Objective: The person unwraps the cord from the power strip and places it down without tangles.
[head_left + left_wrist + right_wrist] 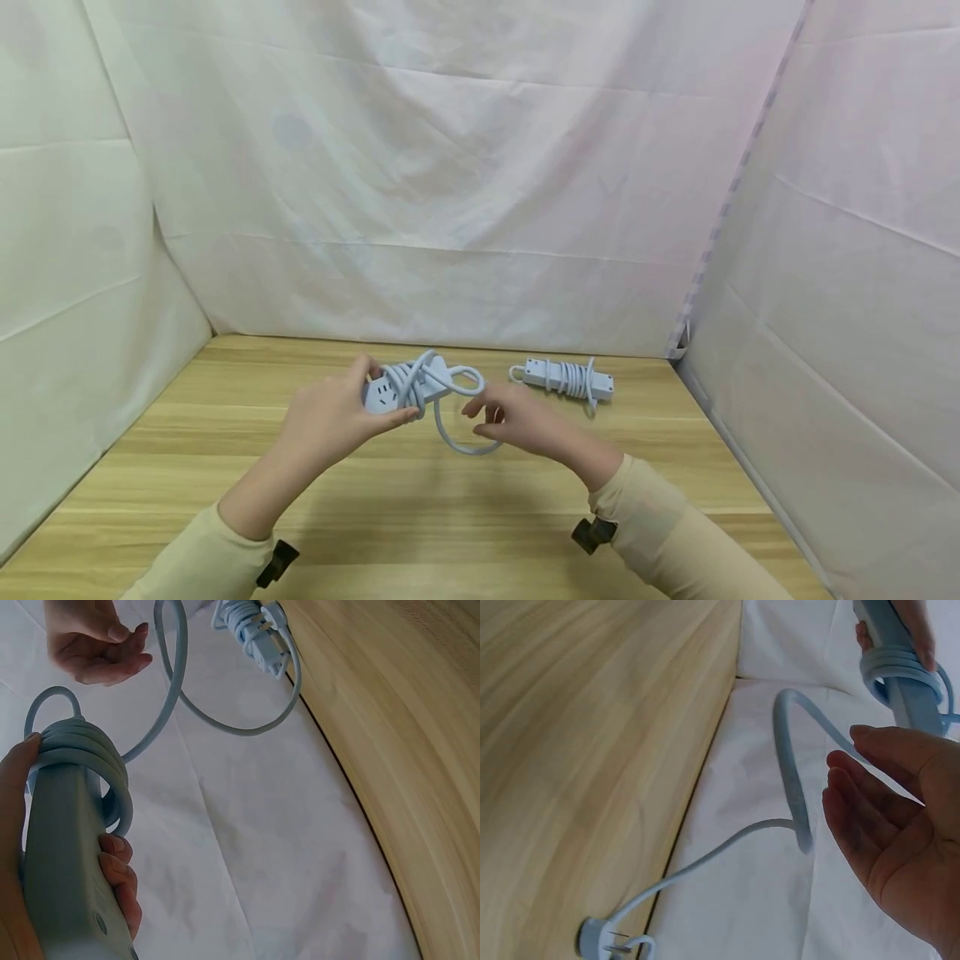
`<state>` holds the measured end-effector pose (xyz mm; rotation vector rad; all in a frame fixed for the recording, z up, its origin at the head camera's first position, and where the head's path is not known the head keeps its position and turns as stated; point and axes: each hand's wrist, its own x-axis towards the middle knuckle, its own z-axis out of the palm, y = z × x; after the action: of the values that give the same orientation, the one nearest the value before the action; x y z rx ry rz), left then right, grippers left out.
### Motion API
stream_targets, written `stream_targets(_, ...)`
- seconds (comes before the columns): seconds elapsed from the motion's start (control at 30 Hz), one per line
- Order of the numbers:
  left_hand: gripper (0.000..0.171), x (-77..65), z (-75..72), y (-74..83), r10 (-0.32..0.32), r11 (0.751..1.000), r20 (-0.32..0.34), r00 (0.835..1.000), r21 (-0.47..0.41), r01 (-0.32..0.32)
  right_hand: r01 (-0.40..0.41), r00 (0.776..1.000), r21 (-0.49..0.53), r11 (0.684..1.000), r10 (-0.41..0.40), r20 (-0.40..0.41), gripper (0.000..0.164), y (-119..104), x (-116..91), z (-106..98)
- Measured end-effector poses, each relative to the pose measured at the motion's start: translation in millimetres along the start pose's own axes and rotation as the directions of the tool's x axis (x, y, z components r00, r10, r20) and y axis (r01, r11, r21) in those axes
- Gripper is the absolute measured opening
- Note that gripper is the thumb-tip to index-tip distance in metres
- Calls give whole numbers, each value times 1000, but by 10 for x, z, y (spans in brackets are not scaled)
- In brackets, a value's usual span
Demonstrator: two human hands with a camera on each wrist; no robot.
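Observation:
A pale power strip with its cord wound round its middle is raised above the table, gripped by my left hand between thumb and fingers. A loose length of its cord hangs in a loop toward my right hand. That hand is beside the cord with its fingers loosely bent, and in the left wrist view nothing shows between them. The cord runs down to a plug with bare prongs in the right wrist view; the head view hides this plug behind the right hand.
A second power strip, also wrapped in its cord, lies on the wood-grain table at the back right. White cloth encloses the table at the back and both sides. Small black devices are strapped at both wrists.

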<state>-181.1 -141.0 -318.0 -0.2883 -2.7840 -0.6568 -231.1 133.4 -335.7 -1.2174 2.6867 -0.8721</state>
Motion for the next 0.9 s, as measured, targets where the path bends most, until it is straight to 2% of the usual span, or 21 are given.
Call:
stream_targets(0.1, 80, 9, 23, -27, -6, 1000, 2, 1000, 1, 6, -4, 997, -37, 999, 1, -71, 15, -28, 2, -113)
stream_targets(0.23, 79, 14, 61, -56, -9, 1000, 3, 1000, 7, 9, -65, 987, -55, 996, 56, -152, 10, -107, 33, -273)
stream_targets(0.4, 80, 16, 110, -59, -9, 1000, 20, 1000, 7, 9, -75, 978, -48, 996, 64, -201, 10, -226, 121, -405)
stream_targets(0.63, 76, 8, 180, -21, 4, 1000, 18, 1000, 18, -4, -3, 995, -93, 996, -7, -103, 21, -403, 298, -444)
stream_targets(0.9, 87, 12, 252, 22, 4, 1000, 11, 1000, 19, -4, 36, 999, -148, 988, -34, 17, 27, -424, 445, -405)
